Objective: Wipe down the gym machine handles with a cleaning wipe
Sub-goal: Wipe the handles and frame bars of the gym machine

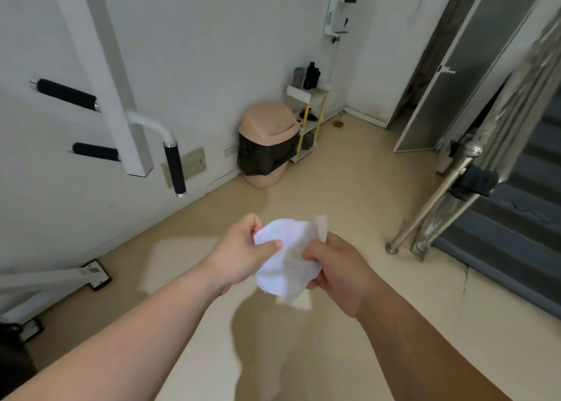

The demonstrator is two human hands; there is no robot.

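Both hands pinch a crumpled, soft white wipe [288,256] above the smooth beige floor [349,194]: left hand [243,256], right hand [337,274]. Cylindrical black foam handles [175,168] jut from the white machine frame [127,121] left.

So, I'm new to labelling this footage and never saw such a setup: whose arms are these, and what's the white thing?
This one picture comes from a wide-angle camera worn on a person's head, looking forward and down, so the bare arms are that person's own. The left hand and right hand both pinch a crumpled white cleaning wipe above the floor. On the left, a white gym machine carries black padded handles. By the wall stand a pink bin and a small shelf; a metal stair railing is on the right.
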